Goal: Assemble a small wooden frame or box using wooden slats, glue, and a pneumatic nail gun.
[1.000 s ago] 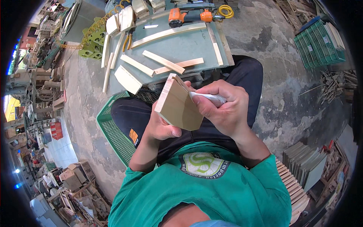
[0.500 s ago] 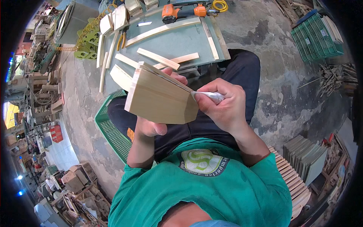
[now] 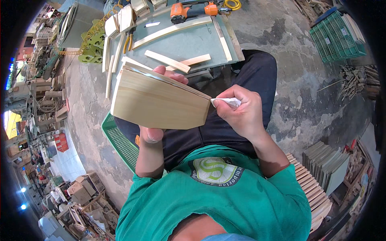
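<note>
Two bare hands of yours are at work above your lap (image 3: 183,140). Your left hand (image 3: 152,135) grips a pale wooden panel (image 3: 161,98), with the thumb at its near edge and fingers showing past the far edge. The panel is tilted, its broad face toward you, and a dark line runs along its upper edge. Your right hand (image 3: 244,113) has its fingers closed in a pinch on a small white pouch (image 3: 230,101), whose narrow tip is at the panel's right corner. Beyond the panel is the bench (image 3: 173,42), where several wooden strips (image 3: 165,60) lie, two of them crossing. Near its far edge you have an orange and black nail gun (image 3: 194,11); to its left lie pliers (image 3: 130,42) with orange-yellow handles. Left of your lap sits a green basket (image 3: 120,139).
</note>
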Tool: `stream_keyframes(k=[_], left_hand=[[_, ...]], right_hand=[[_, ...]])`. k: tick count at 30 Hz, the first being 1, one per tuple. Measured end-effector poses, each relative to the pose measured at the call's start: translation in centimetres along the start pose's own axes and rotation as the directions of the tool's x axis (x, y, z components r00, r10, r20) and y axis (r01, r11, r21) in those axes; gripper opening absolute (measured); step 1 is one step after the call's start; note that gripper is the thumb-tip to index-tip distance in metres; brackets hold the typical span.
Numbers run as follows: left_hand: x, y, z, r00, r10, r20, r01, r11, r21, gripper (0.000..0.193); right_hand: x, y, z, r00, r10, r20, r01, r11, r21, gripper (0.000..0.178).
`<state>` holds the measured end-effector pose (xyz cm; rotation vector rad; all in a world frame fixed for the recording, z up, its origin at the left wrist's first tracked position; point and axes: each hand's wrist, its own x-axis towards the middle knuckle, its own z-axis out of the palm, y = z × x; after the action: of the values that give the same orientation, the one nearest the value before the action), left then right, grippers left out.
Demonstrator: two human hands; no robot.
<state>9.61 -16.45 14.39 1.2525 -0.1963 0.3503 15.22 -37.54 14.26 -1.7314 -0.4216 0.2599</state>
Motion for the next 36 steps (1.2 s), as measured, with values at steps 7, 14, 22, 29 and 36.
stream_keyframes(k=[7, 14, 22, 29, 36], left_hand=[[0.3, -0.7, 0.1, 0.947, -0.113, -0.3, -0.024, 0.909, -0.417, 0.112], [-0.1, -4.0, 0.0, 0.915, -0.335, -0.225, 0.004, 0.566, -0.825, 0.089], [0.2, -3.3, 1.0, 0.91, -0.368, -0.19, 0.039, 0.532, -0.846, 0.087], [-0.3, -3.9, 0.0, 0.921, -0.348, -0.176, 0.028, 0.508, -0.861, 0.095], [-0.3, -3.6, -0.1, 0.903, -0.384, -0.194, 0.019, 0.485, -0.874, 0.095]], right_hand=[[0.1, 0.6, -0.3, 0.994, 0.102, -0.026, -0.09, 0.953, 0.291, 0.014], [1.0, -0.9, -0.1, 0.918, -0.397, -0.018, 0.385, 0.878, 0.285, 0.014], [1.2, -1.2, 0.6, 0.916, -0.401, -0.02, 0.394, 0.886, 0.245, 0.009], [1.2, -1.5, 0.5, 0.92, -0.392, -0.019, 0.389, 0.903, 0.182, 0.007], [1.2, -1.3, 0.5, 0.932, -0.359, -0.051, 0.362, 0.913, 0.191, 0.007]])
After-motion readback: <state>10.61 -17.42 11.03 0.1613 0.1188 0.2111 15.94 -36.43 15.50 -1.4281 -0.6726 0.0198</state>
